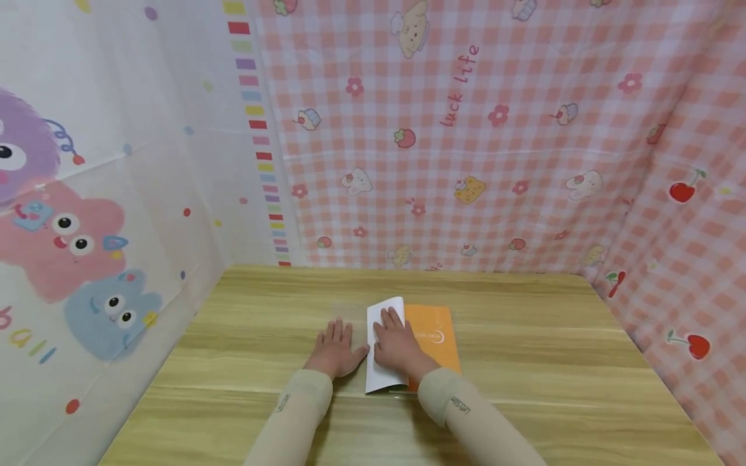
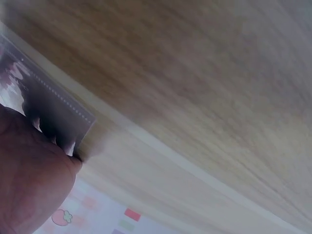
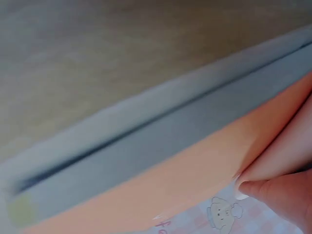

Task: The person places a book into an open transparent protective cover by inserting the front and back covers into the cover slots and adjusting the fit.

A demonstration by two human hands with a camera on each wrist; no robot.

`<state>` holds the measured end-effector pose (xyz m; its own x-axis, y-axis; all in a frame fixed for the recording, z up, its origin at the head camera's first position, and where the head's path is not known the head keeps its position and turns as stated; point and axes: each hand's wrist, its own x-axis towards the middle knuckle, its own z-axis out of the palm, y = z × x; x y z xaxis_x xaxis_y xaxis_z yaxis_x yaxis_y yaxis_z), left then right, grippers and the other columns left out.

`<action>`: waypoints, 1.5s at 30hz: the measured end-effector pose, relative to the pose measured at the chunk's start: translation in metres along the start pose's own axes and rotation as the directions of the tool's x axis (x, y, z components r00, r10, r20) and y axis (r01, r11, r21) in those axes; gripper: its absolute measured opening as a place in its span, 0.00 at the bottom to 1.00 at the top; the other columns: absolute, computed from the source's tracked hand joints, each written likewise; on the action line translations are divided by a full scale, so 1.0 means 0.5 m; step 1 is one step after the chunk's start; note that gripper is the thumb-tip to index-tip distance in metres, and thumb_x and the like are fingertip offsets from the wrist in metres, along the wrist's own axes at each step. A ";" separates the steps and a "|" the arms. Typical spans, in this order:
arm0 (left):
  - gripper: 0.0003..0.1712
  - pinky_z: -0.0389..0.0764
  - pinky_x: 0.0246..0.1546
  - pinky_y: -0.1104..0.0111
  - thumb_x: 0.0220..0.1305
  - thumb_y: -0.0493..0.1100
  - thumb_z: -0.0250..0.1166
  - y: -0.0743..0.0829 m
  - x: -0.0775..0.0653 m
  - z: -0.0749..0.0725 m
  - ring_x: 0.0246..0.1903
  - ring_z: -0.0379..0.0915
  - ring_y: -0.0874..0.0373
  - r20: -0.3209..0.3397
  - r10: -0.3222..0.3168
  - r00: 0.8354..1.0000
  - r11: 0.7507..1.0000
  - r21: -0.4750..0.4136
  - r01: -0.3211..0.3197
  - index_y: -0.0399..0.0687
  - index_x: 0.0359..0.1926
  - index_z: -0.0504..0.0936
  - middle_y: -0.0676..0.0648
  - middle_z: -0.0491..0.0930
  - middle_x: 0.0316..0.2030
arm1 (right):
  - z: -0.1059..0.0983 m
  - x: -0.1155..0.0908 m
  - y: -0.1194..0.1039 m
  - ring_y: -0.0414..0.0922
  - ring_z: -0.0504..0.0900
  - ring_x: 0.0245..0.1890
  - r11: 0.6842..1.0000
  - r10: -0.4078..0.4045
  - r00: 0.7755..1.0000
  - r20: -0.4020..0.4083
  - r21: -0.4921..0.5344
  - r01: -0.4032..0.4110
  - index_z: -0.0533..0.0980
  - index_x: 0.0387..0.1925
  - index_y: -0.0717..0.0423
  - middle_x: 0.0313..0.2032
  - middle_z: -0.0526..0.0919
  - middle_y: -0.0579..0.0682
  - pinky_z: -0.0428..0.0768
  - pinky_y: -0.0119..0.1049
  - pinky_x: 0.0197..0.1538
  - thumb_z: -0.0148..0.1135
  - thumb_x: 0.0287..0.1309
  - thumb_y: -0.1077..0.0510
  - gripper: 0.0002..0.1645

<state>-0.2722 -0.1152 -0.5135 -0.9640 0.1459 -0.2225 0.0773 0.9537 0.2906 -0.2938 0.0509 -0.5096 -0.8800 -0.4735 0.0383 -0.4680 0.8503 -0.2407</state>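
An orange booklet point(image 1: 441, 355) lies on the wooden table in the head view, with a white page or flap point(image 1: 377, 318) folded over its left part. The right hand point(image 1: 398, 346) presses on this white part with fingers extended, and its forearm crosses the booklet's near edge. To the left, the left hand point(image 1: 335, 349) lies flat with fingers spread, its thumb reaching to the white edge. Under the left hand is a clear plastic sheet point(image 2: 56, 107) with a dotted seam, plain in the left wrist view. The booklet's orange cover point(image 3: 185, 170) fills much of the right wrist view.
The wood-grain table point(image 1: 542, 362) extends around the booklet on all sides. A pink checked cloth point(image 1: 431, 155) hangs behind it, a white cartoon-printed cloth point(image 1: 175, 162) at left, and a cherry-printed cloth point(image 1: 705, 272) at right.
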 end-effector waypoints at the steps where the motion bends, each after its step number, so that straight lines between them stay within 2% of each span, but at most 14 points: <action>1: 0.43 0.41 0.72 0.47 0.75 0.63 0.44 -0.003 0.005 0.004 0.76 0.35 0.39 0.006 0.004 1.000 1.000 0.002 -0.004 0.36 0.76 0.52 0.33 0.43 0.76 | 0.000 0.000 -0.002 0.59 0.51 0.75 1.000 0.005 1.000 0.007 -0.003 -0.005 0.72 0.65 0.64 0.72 0.60 0.65 0.57 0.64 0.68 0.53 0.65 0.56 0.29; 7: 0.45 0.39 0.72 0.47 0.75 0.66 0.40 -0.019 0.031 0.025 0.76 0.30 0.41 0.024 0.009 1.000 0.999 0.032 -0.010 0.38 0.78 0.48 0.35 0.38 0.77 | 0.001 0.005 -0.008 0.58 0.51 0.75 0.999 0.026 1.000 0.014 -0.027 -0.026 0.72 0.65 0.62 0.72 0.60 0.63 0.55 0.64 0.68 0.53 0.64 0.55 0.29; 13: 0.48 0.39 0.72 0.46 0.73 0.69 0.42 -0.035 0.048 0.045 0.76 0.31 0.40 0.002 0.030 1.000 0.999 0.035 -0.030 0.39 0.78 0.49 0.34 0.39 0.77 | 0.008 0.011 -0.011 0.57 0.49 0.76 0.999 0.039 0.999 0.026 -0.034 -0.038 0.71 0.66 0.61 0.73 0.58 0.62 0.53 0.65 0.69 0.53 0.65 0.54 0.30; 18: 0.49 0.38 0.72 0.46 0.72 0.69 0.44 -0.034 0.044 0.046 0.76 0.31 0.40 -0.008 0.027 1.000 0.999 0.026 -0.027 0.39 0.78 0.49 0.34 0.39 0.77 | 0.003 0.009 -0.015 0.57 0.49 0.75 0.999 0.035 0.999 0.032 -0.017 -0.034 0.71 0.66 0.62 0.73 0.58 0.63 0.53 0.66 0.69 0.54 0.64 0.55 0.30; 25: 0.49 0.38 0.72 0.47 0.72 0.69 0.45 -0.026 0.037 0.040 0.76 0.30 0.40 0.001 -0.006 1.000 1.000 0.025 0.006 0.39 0.78 0.48 0.35 0.38 0.77 | 0.002 0.002 0.004 0.58 0.52 0.74 0.998 -0.057 0.998 0.010 0.032 0.057 0.73 0.63 0.64 0.71 0.61 0.63 0.55 0.66 0.67 0.55 0.64 0.58 0.28; 34: 0.46 0.39 0.72 0.45 0.74 0.66 0.43 -0.018 0.020 0.017 0.76 0.32 0.39 0.011 0.007 1.000 1.000 -0.005 -0.007 0.36 0.76 0.52 0.33 0.41 0.76 | 0.013 0.012 -0.007 0.56 0.48 0.76 0.999 -0.041 0.999 0.009 -0.035 0.041 0.72 0.66 0.61 0.73 0.59 0.61 0.52 0.66 0.69 0.52 0.65 0.55 0.29; 38: 0.47 0.38 0.72 0.46 0.73 0.67 0.43 -0.024 0.029 0.028 0.76 0.30 0.40 0.019 0.004 1.000 1.000 0.012 -0.004 0.38 0.77 0.49 0.34 0.39 0.77 | 0.008 0.006 -0.012 0.57 0.49 0.75 0.997 -0.059 0.998 0.013 -0.050 0.060 0.72 0.65 0.61 0.73 0.59 0.61 0.52 0.66 0.69 0.53 0.65 0.55 0.29; 41: 0.47 0.38 0.72 0.46 0.73 0.67 0.43 -0.031 0.037 0.038 0.76 0.30 0.40 0.011 0.008 1.000 1.000 0.024 -0.008 0.38 0.77 0.49 0.34 0.38 0.77 | 0.003 0.003 -0.006 0.58 0.50 0.75 0.996 -0.083 0.996 -0.015 -0.022 0.083 0.73 0.64 0.61 0.73 0.60 0.62 0.53 0.66 0.69 0.54 0.64 0.56 0.28; 45: 0.46 0.39 0.72 0.46 0.74 0.66 0.43 -0.037 0.044 0.046 0.76 0.30 0.40 0.002 0.015 1.000 1.000 0.021 -0.015 0.38 0.77 0.49 0.34 0.39 0.77 | 0.003 0.003 0.010 0.60 0.47 0.75 0.997 -0.071 0.996 -0.047 0.026 0.072 0.74 0.64 0.59 0.73 0.57 0.64 0.50 0.66 0.69 0.55 0.63 0.55 0.29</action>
<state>-0.2891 -0.1234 -0.5454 -0.9621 0.1607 -0.2204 0.0970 0.9568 0.2743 -0.2970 0.0539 -0.5124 -0.8473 -0.5214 0.1008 -0.5282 0.8075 -0.2625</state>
